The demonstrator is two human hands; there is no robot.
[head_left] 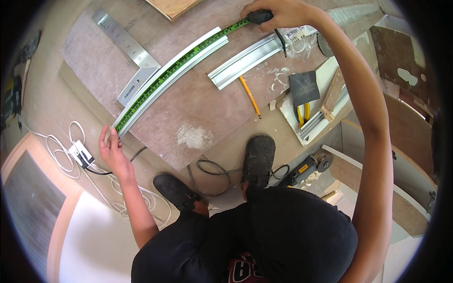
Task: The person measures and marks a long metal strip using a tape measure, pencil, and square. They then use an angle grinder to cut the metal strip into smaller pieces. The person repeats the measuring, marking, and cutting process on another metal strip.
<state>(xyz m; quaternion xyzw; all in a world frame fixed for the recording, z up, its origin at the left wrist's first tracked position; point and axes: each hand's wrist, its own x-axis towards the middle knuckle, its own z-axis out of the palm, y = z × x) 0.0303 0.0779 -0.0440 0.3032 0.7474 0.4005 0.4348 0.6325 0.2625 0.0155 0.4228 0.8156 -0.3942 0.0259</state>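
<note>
A green tape measure blade (pixel 175 72) is stretched along a white metal channel (pixel 220 43) that lies slantwise on the board. At the channel's near left end, the fingers of my left hand (pixel 115 158) pinch the end of the blade. My right hand (pixel 292 14) grips the black tape measure case (pixel 260 17) beyond the channel's far right end, its dark strap hanging down. Against the channel's left side rests a steel try square (pixel 127 41) with a grey stock (pixel 137 85).
Right of the channel lie a second metal profile (pixel 247 61) and an orange pencil (pixel 250 96). Yellow-handled pliers (pixel 303 114) sit in an offcut tray. An angle grinder (pixel 304 170) is by my right foot. White cables and a power socket (pixel 81 153) lie at left; white powder (pixel 194 136) marks the board.
</note>
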